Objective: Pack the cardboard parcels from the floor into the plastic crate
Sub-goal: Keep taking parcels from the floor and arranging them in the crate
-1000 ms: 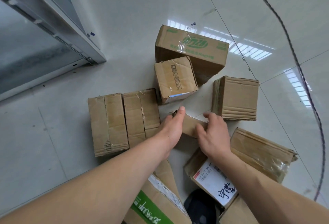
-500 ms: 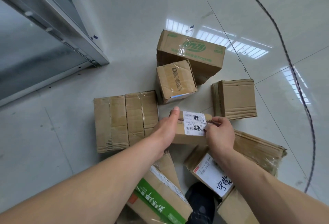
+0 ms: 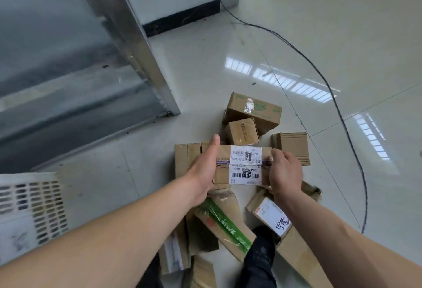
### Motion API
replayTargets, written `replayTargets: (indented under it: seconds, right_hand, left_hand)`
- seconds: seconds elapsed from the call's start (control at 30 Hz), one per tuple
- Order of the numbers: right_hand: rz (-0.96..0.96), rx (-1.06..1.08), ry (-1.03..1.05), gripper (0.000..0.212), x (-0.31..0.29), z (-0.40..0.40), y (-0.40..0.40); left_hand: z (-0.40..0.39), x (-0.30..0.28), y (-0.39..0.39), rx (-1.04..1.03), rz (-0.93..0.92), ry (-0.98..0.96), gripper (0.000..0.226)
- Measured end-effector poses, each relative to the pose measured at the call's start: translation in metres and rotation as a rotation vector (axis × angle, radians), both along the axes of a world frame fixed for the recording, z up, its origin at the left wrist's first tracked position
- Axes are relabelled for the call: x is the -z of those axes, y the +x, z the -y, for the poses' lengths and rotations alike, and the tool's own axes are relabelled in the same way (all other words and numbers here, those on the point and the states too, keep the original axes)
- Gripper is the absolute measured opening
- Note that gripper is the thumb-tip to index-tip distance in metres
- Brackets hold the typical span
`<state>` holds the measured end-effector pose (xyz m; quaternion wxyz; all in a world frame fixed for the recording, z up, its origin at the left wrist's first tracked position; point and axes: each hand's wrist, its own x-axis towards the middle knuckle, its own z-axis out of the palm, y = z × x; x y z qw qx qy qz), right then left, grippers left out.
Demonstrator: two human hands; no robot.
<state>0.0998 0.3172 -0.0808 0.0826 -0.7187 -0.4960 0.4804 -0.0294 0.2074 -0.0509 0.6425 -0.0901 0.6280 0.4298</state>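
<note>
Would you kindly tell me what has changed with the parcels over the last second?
Both hands, left hand and right hand, took hold of the labelled parcel by its ends and lifted it off the floor. The white crate came into view at left. The other parcels stayed put.

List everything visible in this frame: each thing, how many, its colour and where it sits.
held parcel: one, brown with white label, lifted between both hands
floor parcels: about eight, brown cardboard, clustered on the floor beneath and beyond the hands
crate: one, white perforated plastic, lower left
cable: one, black, curving across the floor at right
floor: pale glossy tiles
metal frame: one, silver, upper left
hands: left hand and right hand, gripping the parcel's ends
</note>
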Motion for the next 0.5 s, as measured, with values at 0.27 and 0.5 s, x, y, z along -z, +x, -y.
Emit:
replayTargets:
  seconds: [0.27, 0.5]
  right_hand:
    - [-0.095, -0.005, 0.098, 0.044, -0.136, 0.069, -0.048]
    - [-0.149, -0.138, 0.101, 0.059, -0.191, 0.131, -0.078]
  left_hand:
    - [0.071, -0.126, -0.052, -0.032, -0.076, 0.096, 0.068]
    - [0.152, -0.194, -0.07, -0.135, -0.153, 0.114, 0.069]
